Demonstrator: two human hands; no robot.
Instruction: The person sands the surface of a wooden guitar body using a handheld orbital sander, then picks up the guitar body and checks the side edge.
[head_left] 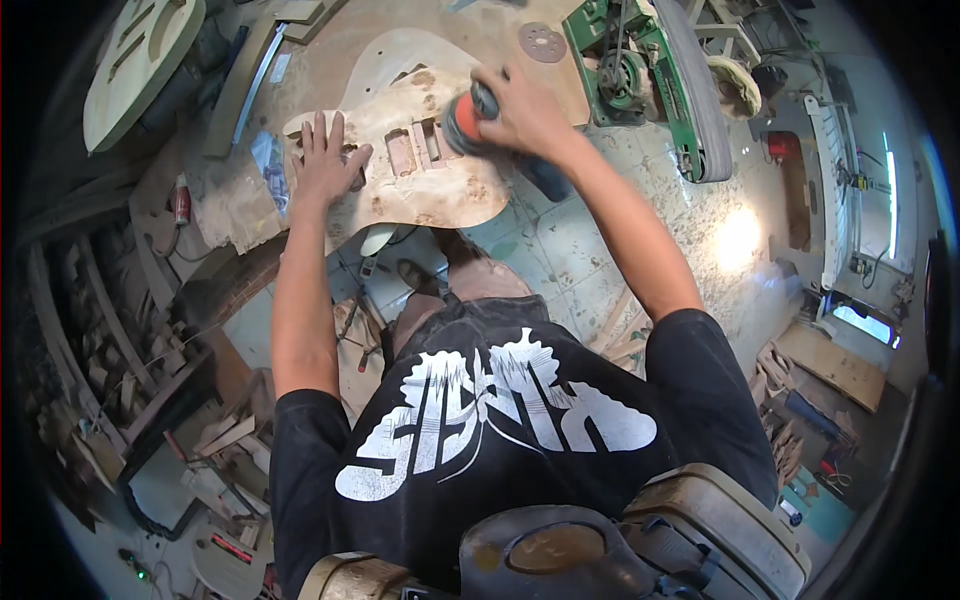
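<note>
left hand (322,168) sat flat, fingers spread, on the pale guitar body (410,200), upper middle of frame | right hand (522,112) gripped an orange-black sander (466,120), kinda blurry, couldn't read it | black shirt (520,440), lower middle, had big white lettering (595,420)

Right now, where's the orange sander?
In the head view, the orange sander is in the right hand, on the right part of the guitar body.

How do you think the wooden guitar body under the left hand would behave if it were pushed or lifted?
The guitar body would probably stay stiff, being a wooden slab. Its broad, flat shape makes rolling unlikely. Pressed at its near edge, which seems to overhang the bench, it might tip.
</note>
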